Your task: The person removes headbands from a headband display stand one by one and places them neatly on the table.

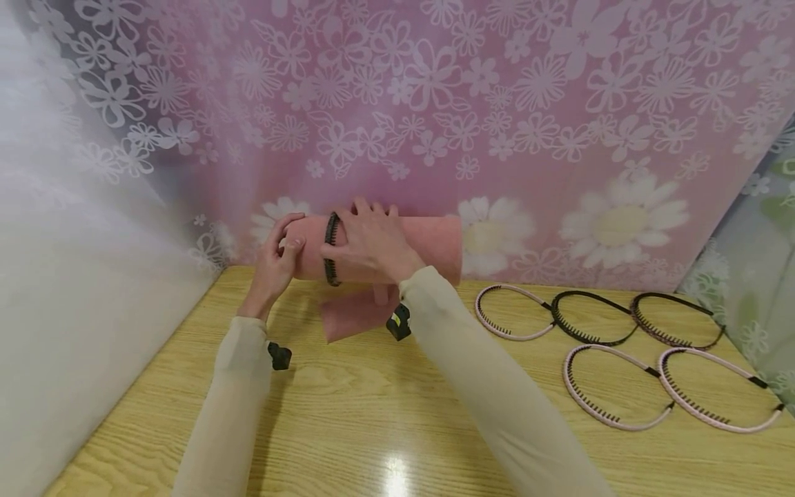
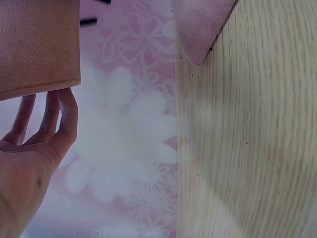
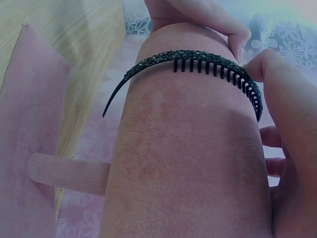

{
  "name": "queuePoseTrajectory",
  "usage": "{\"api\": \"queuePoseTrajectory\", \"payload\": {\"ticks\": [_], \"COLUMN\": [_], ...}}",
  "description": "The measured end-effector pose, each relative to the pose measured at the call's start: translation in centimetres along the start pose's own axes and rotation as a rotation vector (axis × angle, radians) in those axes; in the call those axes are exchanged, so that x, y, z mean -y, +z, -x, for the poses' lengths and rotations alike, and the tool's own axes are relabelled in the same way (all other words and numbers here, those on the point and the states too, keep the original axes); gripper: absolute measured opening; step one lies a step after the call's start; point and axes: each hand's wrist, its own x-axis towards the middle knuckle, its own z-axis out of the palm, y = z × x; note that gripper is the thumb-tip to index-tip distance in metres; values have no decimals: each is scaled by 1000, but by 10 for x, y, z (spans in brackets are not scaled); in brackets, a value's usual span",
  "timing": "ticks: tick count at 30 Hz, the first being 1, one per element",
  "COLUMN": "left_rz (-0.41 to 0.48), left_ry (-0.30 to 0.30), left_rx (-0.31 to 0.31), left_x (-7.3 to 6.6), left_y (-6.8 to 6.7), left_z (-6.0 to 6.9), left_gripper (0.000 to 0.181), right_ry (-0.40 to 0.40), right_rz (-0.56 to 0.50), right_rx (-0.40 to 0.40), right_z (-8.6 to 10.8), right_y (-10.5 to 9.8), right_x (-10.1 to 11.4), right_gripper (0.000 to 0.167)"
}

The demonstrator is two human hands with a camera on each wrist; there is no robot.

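Note:
A dark, glittery headband with comb teeth sits around a pink, velvety cylindrical display stand. At the stand's left end, my left hand grips the rim, thumb in front; the left wrist view shows its fingers against the end edge. My right hand lies over the top of the stand. Its thumb reaches across the headband, as the right wrist view shows, while its other fingers bend behind the stand. One free tip of the headband stands off the stand's lower side.
Several toothed headbands lie at the right of the wooden table, among them a black headband and a pink headband. Below the cylinder is the stand's pink base. A flowered pink curtain hangs close behind.

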Motion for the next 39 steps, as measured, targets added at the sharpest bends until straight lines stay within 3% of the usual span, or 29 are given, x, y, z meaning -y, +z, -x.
{"api": "queuePoseTrajectory", "payload": {"ticks": [12,17,26,34,39], "left_rz": [-15,-47,-87,-86,-94], "left_ry": [10,2,7,-24,-2], "left_rx": [-5,-35,-101,-151,-150], "left_x": [-2,0,34,31,28], "left_y": [2,5,11,13,15], "left_z": [1,2,-10,-11,-10], "left_gripper": [45,45,45,44,42], "right_ry": [4,-7,-34,-41,-25], "right_rz": [-191,-240,-217,-245,-268], "right_rx": [20,77,114,120,144], "right_z": [2,6,9,10,11], "right_y": [-5,-7,-13,-17,-19], "right_x": [-7,-9,-12,-18,-21], "right_gripper": [61,70,79,77,72]}}
